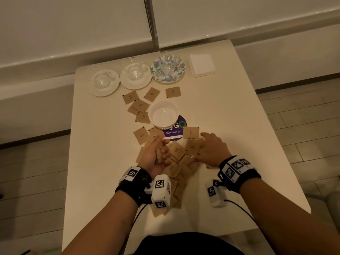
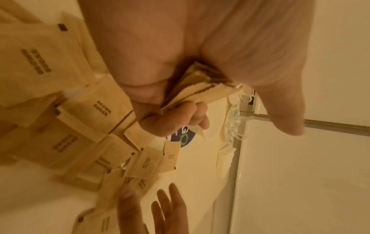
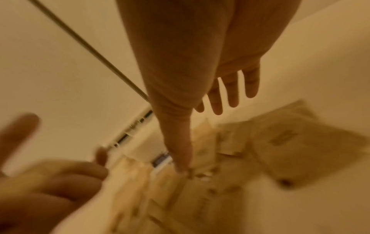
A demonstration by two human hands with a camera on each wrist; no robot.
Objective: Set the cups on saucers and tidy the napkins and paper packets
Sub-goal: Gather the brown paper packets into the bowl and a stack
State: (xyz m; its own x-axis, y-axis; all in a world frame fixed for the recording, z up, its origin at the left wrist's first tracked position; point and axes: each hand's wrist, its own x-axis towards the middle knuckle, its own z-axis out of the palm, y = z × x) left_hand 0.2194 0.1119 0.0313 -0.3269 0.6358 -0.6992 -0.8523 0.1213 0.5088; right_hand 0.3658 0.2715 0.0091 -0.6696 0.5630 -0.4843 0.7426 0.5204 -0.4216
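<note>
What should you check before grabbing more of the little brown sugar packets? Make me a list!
1. Left hand grips its stack of packets firmly: ok.
2. Right hand is free, fingers straight over the loose packets: ok.
3. White bowl is empty and within reach: ok.
4. All three glass cups sit on saucers: ok.
5. Napkins are stacked neatly: ok.
6. All packets gathered: not ok, many lie scattered on the table.
</note>
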